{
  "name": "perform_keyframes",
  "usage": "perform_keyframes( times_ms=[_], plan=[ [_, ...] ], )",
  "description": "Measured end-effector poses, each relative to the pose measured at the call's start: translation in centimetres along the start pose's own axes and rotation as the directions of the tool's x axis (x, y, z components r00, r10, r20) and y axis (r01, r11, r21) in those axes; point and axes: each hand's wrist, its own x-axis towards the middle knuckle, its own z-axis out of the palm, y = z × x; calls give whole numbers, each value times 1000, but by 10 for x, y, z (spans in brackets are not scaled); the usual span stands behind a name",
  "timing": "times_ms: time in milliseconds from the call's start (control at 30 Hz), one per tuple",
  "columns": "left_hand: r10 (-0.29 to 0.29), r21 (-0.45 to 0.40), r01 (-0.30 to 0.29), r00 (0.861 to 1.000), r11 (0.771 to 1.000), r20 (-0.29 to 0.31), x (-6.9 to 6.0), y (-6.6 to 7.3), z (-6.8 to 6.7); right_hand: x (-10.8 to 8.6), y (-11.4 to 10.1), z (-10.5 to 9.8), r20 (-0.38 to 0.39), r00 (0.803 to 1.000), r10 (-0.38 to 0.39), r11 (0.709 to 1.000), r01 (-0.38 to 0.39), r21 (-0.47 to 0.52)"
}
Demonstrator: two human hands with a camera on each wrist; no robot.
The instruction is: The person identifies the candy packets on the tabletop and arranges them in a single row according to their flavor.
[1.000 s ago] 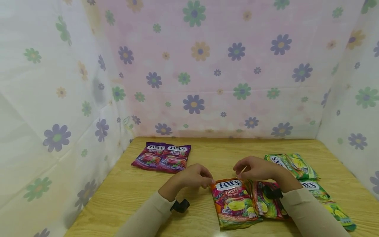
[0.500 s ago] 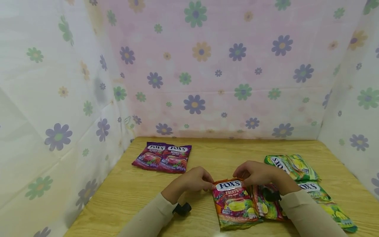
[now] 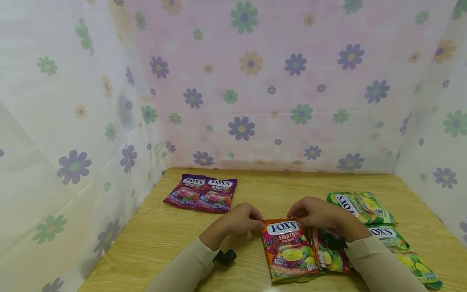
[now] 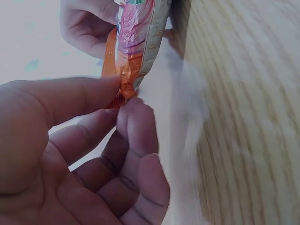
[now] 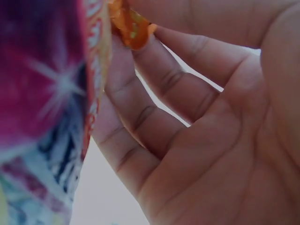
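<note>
A red and orange Fox's Fruits candy bag (image 3: 290, 253) lies face up near the front of the table, its top edge slightly raised. My left hand (image 3: 238, 220) pinches its top left corner; in the left wrist view the thumb and fingers of that hand (image 4: 93, 140) meet on the orange edge of the bag (image 4: 133, 51). At the top right corner, my right hand (image 3: 319, 213) pinches the orange edge between thumb and fingers, as the right wrist view of the hand (image 5: 187, 117) shows. A second Fruits bag (image 3: 330, 253) lies beside it, partly hidden under the right wrist.
Two purple Fox's Berries bags (image 3: 217, 196) overlap at the back left of the wooden table (image 3: 160, 235). On the right lie green Fox's bags, one at the back (image 3: 365, 207) and others nearer the front, partly behind the right forearm. Flowered cloth (image 3: 262, 138) walls enclose the table.
Both hands have closed in on the top corners of the front Fruits bag and now pinch them. Its top edge has risen slightly. The other bags stay put.
</note>
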Motion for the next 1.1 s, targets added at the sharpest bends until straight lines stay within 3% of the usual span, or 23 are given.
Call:
perform_keyframes(
  times_ms=[200, 400, 533, 800, 967, 1100],
  plan=[
    [13, -66, -16, 999, 998, -37, 2, -2, 0, 0, 2, 0, -45, 999, 14, 1000, -13, 6],
    [-5, -198, -2, 999, 980, -35, 5, -3, 1, 0, 6, -1, -110, 994, -7, 1000, 11, 30],
    [-19, -281, 7, 999, 960, -38, 5, -4, 1, 0, 7, -3, -133, 991, -20, 990, 39, 139],
    [-60, -409, 43, 998, 911, -31, 8, -7, 1, 0, 2, -3, -191, 981, 47, 949, 16, 315],
    [-42, -500, 44, 999, 865, 15, 11, -9, 3, 2, 2, -4, -245, 967, 61, 927, 36, 373],
    [-30, -533, 53, 998, 845, 51, 10, -9, 4, 2, 1, -6, -289, 954, 83, 906, 48, 421]
  ],
)
